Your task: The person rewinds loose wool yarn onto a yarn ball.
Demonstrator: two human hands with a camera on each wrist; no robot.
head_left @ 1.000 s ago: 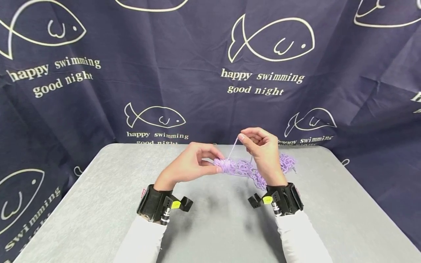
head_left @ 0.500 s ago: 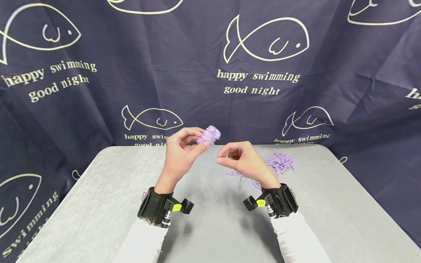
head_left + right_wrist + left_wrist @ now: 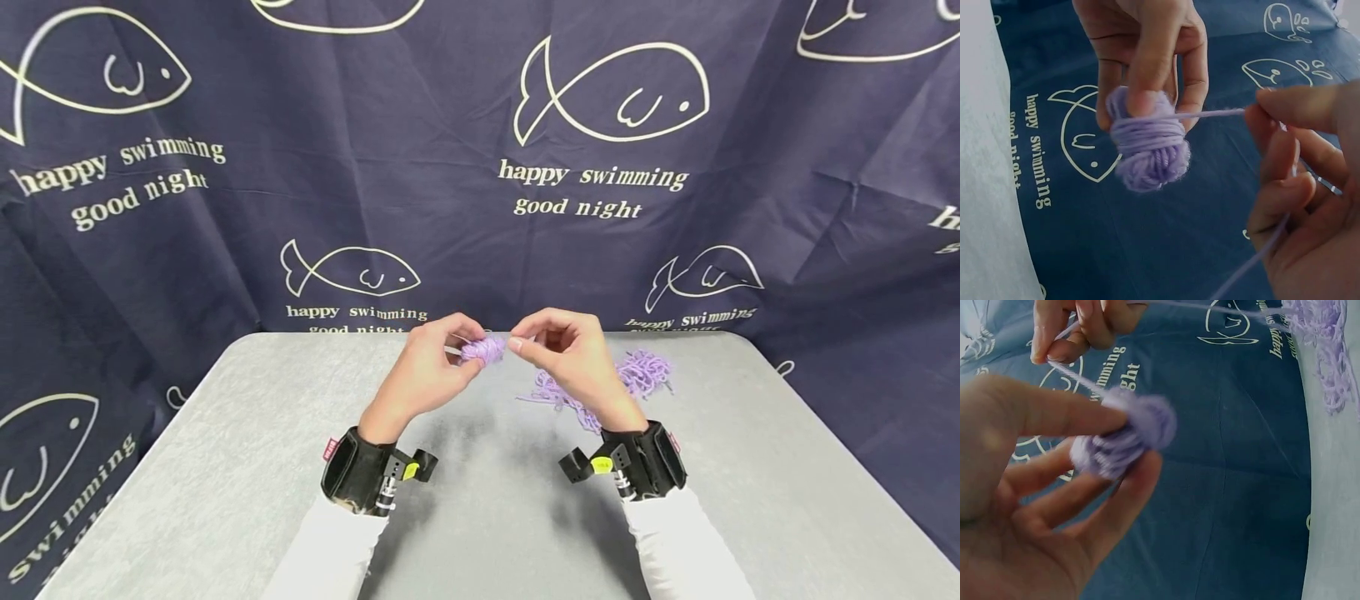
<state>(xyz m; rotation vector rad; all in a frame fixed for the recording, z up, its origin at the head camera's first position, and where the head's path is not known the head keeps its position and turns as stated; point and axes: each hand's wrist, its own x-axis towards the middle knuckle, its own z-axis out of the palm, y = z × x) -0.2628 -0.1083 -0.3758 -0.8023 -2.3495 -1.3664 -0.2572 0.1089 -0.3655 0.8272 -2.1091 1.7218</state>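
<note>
A small ball of lilac yarn (image 3: 483, 350) is held between the thumb and fingers of my left hand (image 3: 431, 367). In the right wrist view the yarn ball (image 3: 1150, 144) shows wraps running across its middle. My right hand (image 3: 566, 354) pinches the strand (image 3: 1216, 114) between thumb and forefinger, just right of the ball. That strand stretches straight from the ball to the fingertips, then passes through the curled fingers and trails away below. In the left wrist view the strand (image 3: 1079, 376) runs from the ball up to the right fingertips.
A loose tangled heap of lilac yarn (image 3: 643, 372) lies on the grey table (image 3: 480, 517), behind and beside my right wrist. Beyond the table's far edge hangs a dark blue cloth (image 3: 450, 167) printed with fish and words. Black bands with cameras circle both wrists.
The left hand rose and turned with the ball, then came lower again. The right hand went from high above the heap down and left, and is now close beside the ball.
</note>
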